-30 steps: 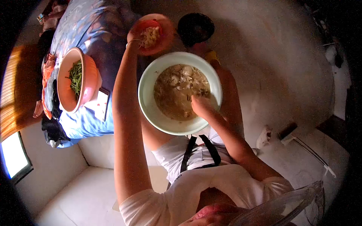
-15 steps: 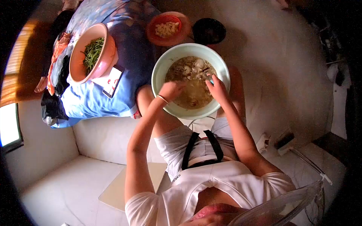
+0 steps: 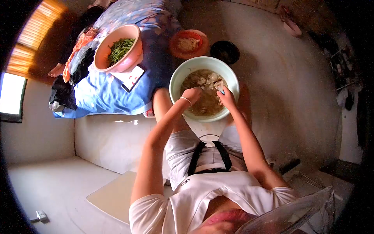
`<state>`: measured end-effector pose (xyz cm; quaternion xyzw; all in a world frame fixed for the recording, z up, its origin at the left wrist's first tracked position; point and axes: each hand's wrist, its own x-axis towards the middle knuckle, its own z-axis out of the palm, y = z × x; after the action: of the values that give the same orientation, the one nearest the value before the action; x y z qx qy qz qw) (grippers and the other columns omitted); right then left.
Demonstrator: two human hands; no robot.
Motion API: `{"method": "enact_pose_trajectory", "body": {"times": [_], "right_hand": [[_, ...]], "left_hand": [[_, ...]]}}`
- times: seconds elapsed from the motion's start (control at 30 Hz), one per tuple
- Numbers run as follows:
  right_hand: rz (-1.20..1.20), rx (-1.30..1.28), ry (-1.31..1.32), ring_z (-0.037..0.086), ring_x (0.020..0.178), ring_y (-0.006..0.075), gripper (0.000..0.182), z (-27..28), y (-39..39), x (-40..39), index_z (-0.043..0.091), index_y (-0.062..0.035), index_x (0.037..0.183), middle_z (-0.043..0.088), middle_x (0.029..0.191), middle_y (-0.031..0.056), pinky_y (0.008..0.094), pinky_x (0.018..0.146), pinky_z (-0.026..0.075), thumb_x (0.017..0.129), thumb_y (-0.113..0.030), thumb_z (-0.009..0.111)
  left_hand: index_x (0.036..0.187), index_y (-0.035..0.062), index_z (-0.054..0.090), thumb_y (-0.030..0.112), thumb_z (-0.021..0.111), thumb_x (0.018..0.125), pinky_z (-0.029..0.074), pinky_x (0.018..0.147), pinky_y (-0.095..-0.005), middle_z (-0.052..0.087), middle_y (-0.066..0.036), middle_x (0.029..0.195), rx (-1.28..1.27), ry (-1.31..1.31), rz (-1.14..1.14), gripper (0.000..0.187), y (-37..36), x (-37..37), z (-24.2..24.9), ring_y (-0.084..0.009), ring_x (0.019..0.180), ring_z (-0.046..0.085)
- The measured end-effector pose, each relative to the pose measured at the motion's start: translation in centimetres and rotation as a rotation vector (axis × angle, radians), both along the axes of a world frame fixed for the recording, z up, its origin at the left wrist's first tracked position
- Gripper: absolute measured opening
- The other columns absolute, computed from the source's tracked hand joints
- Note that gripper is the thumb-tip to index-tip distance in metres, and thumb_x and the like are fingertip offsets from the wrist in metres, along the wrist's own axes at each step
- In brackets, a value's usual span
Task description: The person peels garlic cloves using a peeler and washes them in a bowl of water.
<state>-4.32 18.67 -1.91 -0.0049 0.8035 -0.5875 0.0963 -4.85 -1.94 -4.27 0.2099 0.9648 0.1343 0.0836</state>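
Note:
A pale green basin (image 3: 175, 102) sits between the knees, holding murky brown water with pale lumps (image 3: 200, 80) and scraps in it. My left hand (image 3: 191, 94) is over the left part of the basin, its fingers curled together; what they hold, if anything, is hidden. At the right side of the basin, my right hand (image 3: 227, 96) grips a small tool with a blue-green handle (image 3: 222, 92). Its far end meets a pale, flat-looking piece (image 3: 219, 84) above the water. The exact kind of tool is too small to tell.
Beyond the basin are a red bowl (image 3: 201, 38) of pale pieces and a black bowl (image 3: 225, 52). On the blue-covered bed (image 3: 93, 102) at left stand a pink basin (image 3: 102, 62) of green beans and a phone (image 3: 133, 79). A beige board (image 3: 113, 197) lies on the floor.
The view has shifted, so the basin appears farther right and slightly lower. My hands are closer together, and a pale piece now shows at the tool's end.

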Motion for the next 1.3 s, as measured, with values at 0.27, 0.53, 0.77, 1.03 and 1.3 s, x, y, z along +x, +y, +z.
{"method": "enact_pose_trajectory", "body": {"times": [0.27,0.53,0.77,1.03,1.3], "right_hand": [[-0.099,-0.413,-0.330,0.029,0.123,0.0262,0.098,-2.3,-3.2,1.0,0.024,-0.0030,0.133,0.029,0.134,0.0159,0.0414,0.099,0.024,0.063,-0.056,0.067],[-0.057,-0.687,-0.433,0.055,0.073,0.0073,0.026,4.2,-2.7,2.4,0.058,-0.0133,0.096,0.060,0.084,-0.0032,0.0219,0.052,0.041,0.076,-0.028,0.066],[0.067,-0.813,-0.387,0.057,0.085,0.0111,0.034,4.7,-2.5,2.7,0.053,-0.0092,0.104,0.060,0.095,0.0004,0.0263,0.059,0.047,0.074,-0.019,0.065],[0.155,-0.828,-0.287,0.060,0.087,0.0149,0.035,6.0,-2.4,2.8,0.050,-0.0082,0.104,0.059,0.097,0.0025,0.0248,0.057,0.046,0.074,-0.019,0.064],[0.103,-0.856,-0.267,0.059,0.088,0.0138,0.023,5.8,-2.3,2.5,0.054,-0.0082,0.098,0.061,0.092,0.0024,0.0227,0.058,0.045,0.077,-0.016,0.061]], "left_hand": [[0.097,-0.0006,0.062,0.017,0.062,0.081,0.045,0.066,-0.0201,0.063,-0.004,0.087,1.477,-0.359,0.707,0.024,2.9,3.6,6.5,-0.0101,0.076,0.057],[0.099,-0.0017,0.060,0.014,0.058,0.083,0.046,0.072,-0.0232,0.063,-0.006,0.091,1.622,-0.217,0.638,0.022,4.6,4.9,8.5,-0.0117,0.080,0.057],[0.099,-0.0011,0.058,0.015,0.056,0.084,0.044,0.065,-0.0208,0.063,-0.007,0.089,1.794,-0.193,0.717,0.022,5.0,4.6,7.9,-0.0102,0.075,0.057],[0.092,0.0018,0.057,0.023,0.053,0.086,0.045,0.064,-0.0221,0.063,-0.010,0.085,1.884,-0.211,0.750,0.023,2.4,3.6,5.5,-0.0134,0.072,0.059],[0.109,0.0049,0.056,0.028,0.047,0.087,0.042,0.084,-0.0328,0.059,-0.013,0.105,0.705,-0.023,0.682,0.033,2.5,4.2,5.8,-0.0271,0.099,0.054]]}}
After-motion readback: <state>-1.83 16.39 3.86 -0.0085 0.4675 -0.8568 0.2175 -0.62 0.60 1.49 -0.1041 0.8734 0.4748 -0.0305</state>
